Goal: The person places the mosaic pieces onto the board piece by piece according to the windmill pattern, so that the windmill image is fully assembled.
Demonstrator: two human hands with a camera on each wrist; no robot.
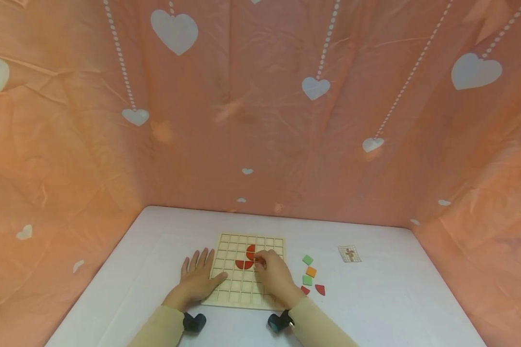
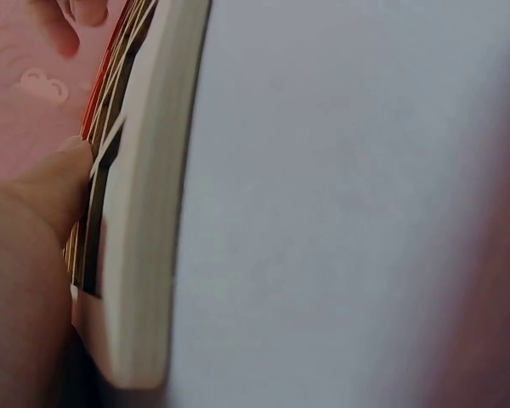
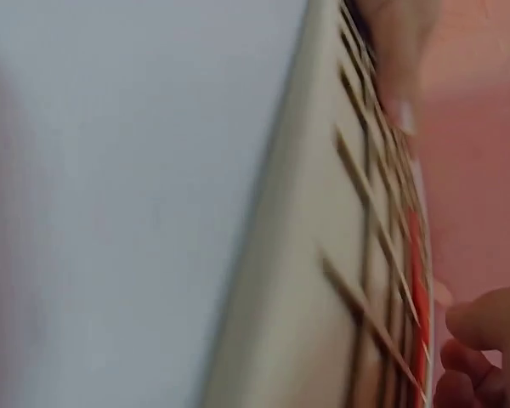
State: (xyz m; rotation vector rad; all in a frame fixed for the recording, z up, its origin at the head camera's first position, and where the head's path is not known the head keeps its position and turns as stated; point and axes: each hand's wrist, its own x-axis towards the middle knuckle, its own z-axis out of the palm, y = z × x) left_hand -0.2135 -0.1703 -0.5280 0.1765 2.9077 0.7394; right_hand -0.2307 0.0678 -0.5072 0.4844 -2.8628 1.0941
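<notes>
A pale wooden grid board (image 1: 232, 299) lies on the white table. Several red quarter-circle tiles (image 1: 239, 264) sit in the squares around its middle. My left hand (image 1: 196, 283) lies spread at the board's left edge, fingers on the table and thumb over the board. In the left wrist view that thumb (image 2: 64, 174) rests at the board's side. My right hand (image 1: 275, 274) reaches over the board with curled fingers, pinching a red quarter-circle tile beside the others; the fingers mostly hide it. In the right wrist view, the curled fingers (image 3: 484, 340) are close to a red strip (image 3: 416, 289) on the board.
Right of the board lie green squares (image 1: 307, 280), an orange square (image 1: 311, 272) and loose red quarter-circle pieces (image 1: 320, 289). Farther right is a small card (image 1: 349, 254) printed with a grid and a reddish pattern. An orange heart-print curtain (image 1: 260, 144) surrounds the table.
</notes>
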